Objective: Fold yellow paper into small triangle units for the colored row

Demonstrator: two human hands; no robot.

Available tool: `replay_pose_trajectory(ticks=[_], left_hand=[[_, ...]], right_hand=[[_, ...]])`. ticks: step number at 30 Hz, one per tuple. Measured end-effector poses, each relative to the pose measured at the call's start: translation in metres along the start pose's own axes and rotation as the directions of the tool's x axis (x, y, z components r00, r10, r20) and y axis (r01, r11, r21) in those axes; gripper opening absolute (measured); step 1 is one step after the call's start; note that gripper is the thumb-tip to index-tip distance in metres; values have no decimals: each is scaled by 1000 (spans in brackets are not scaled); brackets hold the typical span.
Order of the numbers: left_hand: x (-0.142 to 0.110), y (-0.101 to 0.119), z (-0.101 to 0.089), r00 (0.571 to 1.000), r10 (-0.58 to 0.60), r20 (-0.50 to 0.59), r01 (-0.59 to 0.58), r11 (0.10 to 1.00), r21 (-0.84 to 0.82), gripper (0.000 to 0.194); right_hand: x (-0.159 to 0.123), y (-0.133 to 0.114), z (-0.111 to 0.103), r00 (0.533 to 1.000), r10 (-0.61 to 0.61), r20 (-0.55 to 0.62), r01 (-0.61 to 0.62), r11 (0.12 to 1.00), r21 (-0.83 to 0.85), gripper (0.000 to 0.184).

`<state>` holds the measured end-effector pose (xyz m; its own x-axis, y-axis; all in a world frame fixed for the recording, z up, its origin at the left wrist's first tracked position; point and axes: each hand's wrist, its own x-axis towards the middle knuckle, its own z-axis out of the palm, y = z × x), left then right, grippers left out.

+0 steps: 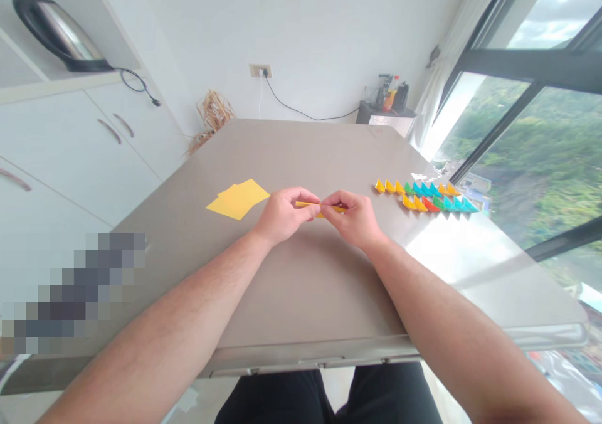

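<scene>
At the bottom of my view, dark trousers (277, 399) show below the near edge of the surface (291, 286). Both forearms reach in from the lower corners, so my two hands meet at the centre of the frame. There I have the yellow paper (305, 204), a narrow folded piece. My left hand (285, 214) pinches one end with narrow fingers, and my right hand (356, 219) pinches the other. I judge the two-ended grip lets me press the fold evenly; I cannot tell whether the paper touches the surface.

Left of centre lie overlapping yellow sheets (239, 199), flat, probably put there for my left hand to reach. Right of centre, folded boats (408, 189) stand in two rows, yellow, orange, green, blue and red, likely lined up aside to leave the middle free. Farther off, a cord (305, 117) runs from the wall socket (254, 70) at upper centre.
</scene>
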<state>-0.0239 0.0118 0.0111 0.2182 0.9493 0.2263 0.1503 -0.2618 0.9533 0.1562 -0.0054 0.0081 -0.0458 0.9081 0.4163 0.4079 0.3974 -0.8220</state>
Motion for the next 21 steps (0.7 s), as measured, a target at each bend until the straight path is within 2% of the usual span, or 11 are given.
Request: replay_pose_trajectory(ticks=[2, 6, 11, 21], left_hand=[[1, -2, 0, 1000, 14, -6, -14, 999, 35, 26], [2, -5, -2, 995, 49, -90, -43, 996, 75, 27], [3, -3, -4, 987, 69, -145, -61, 996, 60, 27], [4, -4, -7, 992, 34, -120, -29, 999, 42, 23]], right_hand=[[-1, 1, 0, 1000, -3, 17, 3, 1000, 19, 12], [0, 1, -3, 999, 50, 14, -51, 993, 108, 19], [3, 1, -8, 998, 61, -20, -58, 988, 146, 22], [4, 6, -8, 994, 100, 55, -106, 984, 142, 23]])
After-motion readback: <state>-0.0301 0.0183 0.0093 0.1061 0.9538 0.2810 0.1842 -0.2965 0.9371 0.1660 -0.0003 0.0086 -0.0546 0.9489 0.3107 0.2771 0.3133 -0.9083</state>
